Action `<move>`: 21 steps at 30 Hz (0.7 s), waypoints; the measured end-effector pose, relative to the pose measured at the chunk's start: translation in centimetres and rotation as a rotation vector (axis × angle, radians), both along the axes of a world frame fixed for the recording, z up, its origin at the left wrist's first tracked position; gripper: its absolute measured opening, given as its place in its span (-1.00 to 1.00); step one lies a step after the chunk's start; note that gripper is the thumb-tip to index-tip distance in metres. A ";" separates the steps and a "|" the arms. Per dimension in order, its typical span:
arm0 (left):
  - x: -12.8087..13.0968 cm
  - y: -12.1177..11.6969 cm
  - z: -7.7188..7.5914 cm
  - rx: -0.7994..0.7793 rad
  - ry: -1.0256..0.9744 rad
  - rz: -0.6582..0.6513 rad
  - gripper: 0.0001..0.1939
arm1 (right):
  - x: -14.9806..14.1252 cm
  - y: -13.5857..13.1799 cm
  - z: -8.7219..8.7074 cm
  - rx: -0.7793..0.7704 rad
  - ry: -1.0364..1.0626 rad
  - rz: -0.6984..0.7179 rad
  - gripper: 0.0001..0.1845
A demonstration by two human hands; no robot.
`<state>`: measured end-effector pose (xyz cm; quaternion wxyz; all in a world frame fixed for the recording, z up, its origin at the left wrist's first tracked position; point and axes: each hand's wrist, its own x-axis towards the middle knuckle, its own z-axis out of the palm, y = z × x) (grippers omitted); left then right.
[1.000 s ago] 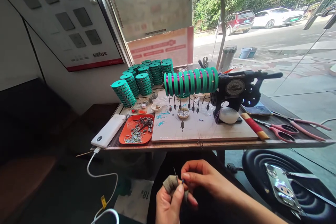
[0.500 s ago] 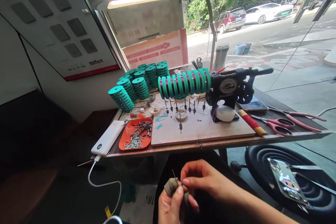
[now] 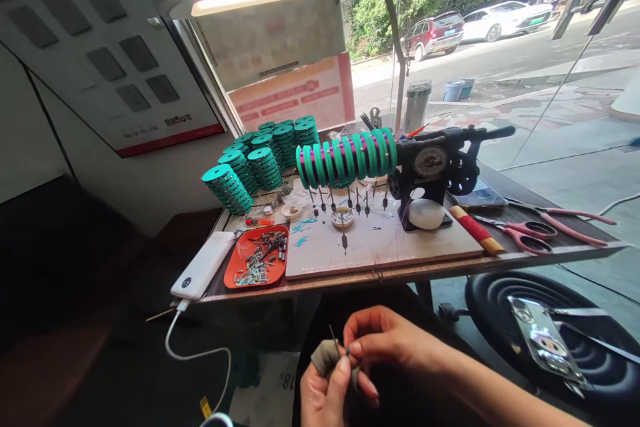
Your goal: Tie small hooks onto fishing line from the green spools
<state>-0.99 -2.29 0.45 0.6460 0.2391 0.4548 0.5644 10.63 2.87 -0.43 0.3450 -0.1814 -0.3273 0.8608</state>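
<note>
At six o'clock our left hand pinches a grey pad with a thin needle rising from it, and our right hand closes its fingertips on a tiny blue piece beside the needle; this piece looks unfinished. Toward twelve, the orange tray holds loose parts, and green spools sit stacked on the winder.

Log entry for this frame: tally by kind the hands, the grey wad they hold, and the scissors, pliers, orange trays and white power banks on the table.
Hands: 2 (left hand, right hand)
Grey wad: 1
Scissors: 1
Pliers: 1
Orange tray: 1
White power bank: 1
Total: 7
</note>
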 end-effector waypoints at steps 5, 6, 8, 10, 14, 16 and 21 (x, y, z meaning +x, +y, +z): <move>0.0 0.0 0.3 -0.004 0.003 -0.009 -0.78 | -0.2 -0.2 0.2 -0.027 0.015 0.005 -0.87; 0.0 0.0 0.4 -0.007 0.000 -0.008 -0.78 | -0.2 -0.2 0.2 -0.033 0.021 0.008 -0.86; 0.1 0.0 0.6 -0.008 -0.009 -0.008 -0.78 | -0.1 -0.2 0.2 -0.042 0.029 0.018 -0.86; 0.1 0.0 0.6 0.001 -0.010 -0.009 -0.77 | 0.0 -0.2 0.2 -0.041 0.033 0.030 -0.85; 0.1 -0.1 0.4 0.011 -0.010 -0.010 -0.78 | 0.1 -0.1 0.2 -0.041 0.027 0.052 -0.84; 0.1 -0.1 0.4 0.001 -0.017 -0.013 -0.77 | 0.2 0.0 0.2 -0.048 0.017 0.056 -0.84; 0.1 0.0 0.4 -0.028 -0.042 -0.027 -0.77 | 0.4 0.1 0.4 -0.066 -0.022 0.037 -0.84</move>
